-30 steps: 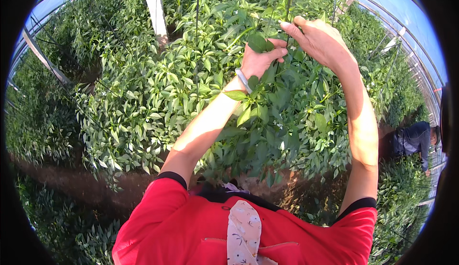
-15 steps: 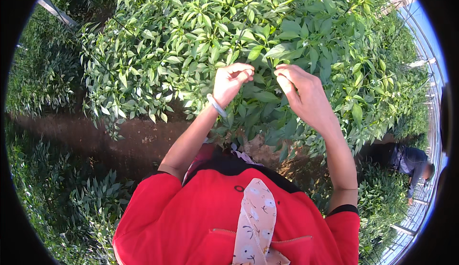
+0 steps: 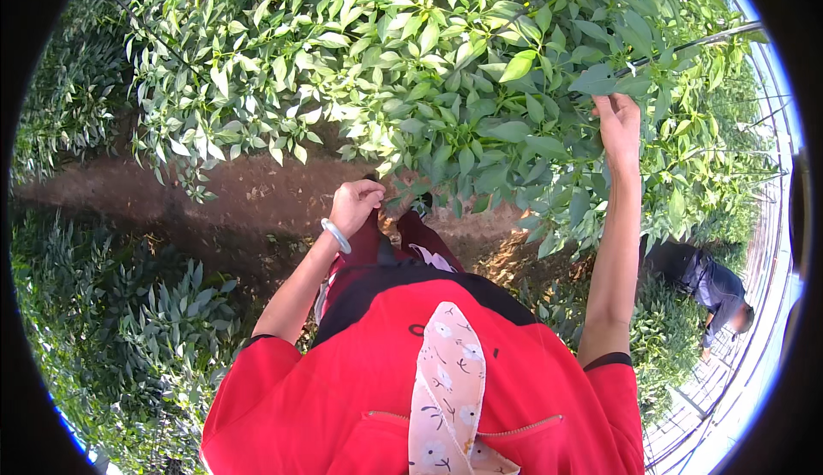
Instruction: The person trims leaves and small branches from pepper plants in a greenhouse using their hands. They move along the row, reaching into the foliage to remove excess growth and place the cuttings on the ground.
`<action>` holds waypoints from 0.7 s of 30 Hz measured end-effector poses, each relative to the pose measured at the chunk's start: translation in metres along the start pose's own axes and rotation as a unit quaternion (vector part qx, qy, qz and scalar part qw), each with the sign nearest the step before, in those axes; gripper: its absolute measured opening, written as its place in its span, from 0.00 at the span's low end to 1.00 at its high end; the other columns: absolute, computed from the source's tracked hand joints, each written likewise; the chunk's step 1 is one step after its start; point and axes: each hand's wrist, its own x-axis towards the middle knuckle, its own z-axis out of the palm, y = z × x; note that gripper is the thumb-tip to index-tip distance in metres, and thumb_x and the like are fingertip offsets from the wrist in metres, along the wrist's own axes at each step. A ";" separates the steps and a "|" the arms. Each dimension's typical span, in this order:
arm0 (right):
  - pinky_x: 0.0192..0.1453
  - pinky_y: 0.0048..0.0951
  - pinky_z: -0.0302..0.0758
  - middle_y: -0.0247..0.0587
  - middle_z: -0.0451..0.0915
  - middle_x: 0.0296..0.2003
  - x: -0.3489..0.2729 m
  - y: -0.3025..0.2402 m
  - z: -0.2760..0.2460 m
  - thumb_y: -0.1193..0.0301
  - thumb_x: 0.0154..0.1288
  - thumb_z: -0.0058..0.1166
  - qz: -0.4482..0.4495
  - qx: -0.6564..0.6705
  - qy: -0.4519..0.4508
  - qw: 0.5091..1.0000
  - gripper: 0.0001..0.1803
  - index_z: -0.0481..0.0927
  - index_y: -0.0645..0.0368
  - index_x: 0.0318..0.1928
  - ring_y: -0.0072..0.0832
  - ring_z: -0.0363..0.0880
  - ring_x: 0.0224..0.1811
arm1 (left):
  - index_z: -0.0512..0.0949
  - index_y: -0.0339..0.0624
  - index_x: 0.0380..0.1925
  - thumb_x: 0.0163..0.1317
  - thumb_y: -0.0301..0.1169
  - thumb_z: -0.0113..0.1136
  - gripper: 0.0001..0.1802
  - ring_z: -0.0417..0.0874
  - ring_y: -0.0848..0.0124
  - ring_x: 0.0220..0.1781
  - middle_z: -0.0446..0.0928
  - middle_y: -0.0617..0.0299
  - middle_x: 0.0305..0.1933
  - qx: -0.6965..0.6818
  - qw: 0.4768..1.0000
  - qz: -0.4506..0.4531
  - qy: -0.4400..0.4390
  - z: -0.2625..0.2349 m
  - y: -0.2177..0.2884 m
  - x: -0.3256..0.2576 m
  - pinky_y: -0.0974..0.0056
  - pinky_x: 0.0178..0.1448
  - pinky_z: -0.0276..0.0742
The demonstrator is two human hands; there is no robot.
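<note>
Leafy green pepper plants (image 3: 514, 128) with small white flowers fill the far side in front of me. My right hand (image 3: 621, 128) reaches into the foliage at the right, thumb and fingers pinched on the plant at the lower edge of a broad leaf (image 3: 597, 80). Exactly which stem or leaf sits between the fingertips is hard to see. My left hand (image 3: 355, 207), a pale bangle (image 3: 336, 236) on its wrist, hangs over the soil path, apart from the plants. Its fingers are curled together; whatever they hold, if anything, is hidden.
A dark cord (image 3: 716, 37) runs through the plants beyond my right hand. Brown soil (image 3: 249, 185) forms a path between the rows. Darker plants (image 3: 176, 321) grow at the near left. Another person (image 3: 718, 291) bends over plants at the right.
My hands were close together at the foliage. My left hand has pulled back toward me and left, over the path; my right hand has moved right to another part of the plants.
</note>
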 end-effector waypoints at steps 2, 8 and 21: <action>0.55 0.29 0.76 0.39 0.82 0.55 -0.004 -0.005 -0.002 0.66 0.76 0.52 -0.054 0.094 -0.016 0.994 0.17 0.81 0.63 0.56 0.23 0.79 0.51 | 0.85 0.32 0.41 0.65 0.26 0.62 0.09 0.82 0.80 0.32 0.84 0.63 0.32 0.001 0.999 0.031 0.010 -0.002 0.015 0.008 0.73 0.36 0.78; 0.56 0.29 0.82 0.51 0.78 0.59 -0.020 -0.018 0.002 0.68 0.76 0.50 0.015 0.039 -0.008 0.999 0.23 0.71 0.72 0.63 0.31 0.79 0.58 | 0.84 0.30 0.40 0.63 0.26 0.61 0.10 0.84 0.77 0.30 0.85 0.60 0.30 -0.146 0.988 0.011 -0.039 0.035 0.006 0.026 0.71 0.36 0.81; 0.60 0.30 0.72 0.43 0.81 0.49 0.032 -0.061 0.130 0.66 0.70 0.59 -0.114 0.228 -0.064 0.965 0.25 0.71 0.68 0.60 0.26 0.78 0.50 | 0.83 0.31 0.42 0.65 0.28 0.61 0.11 0.81 0.78 0.29 0.84 0.60 0.32 0.000 0.999 0.010 0.033 -0.004 -0.006 -0.014 0.71 0.36 0.79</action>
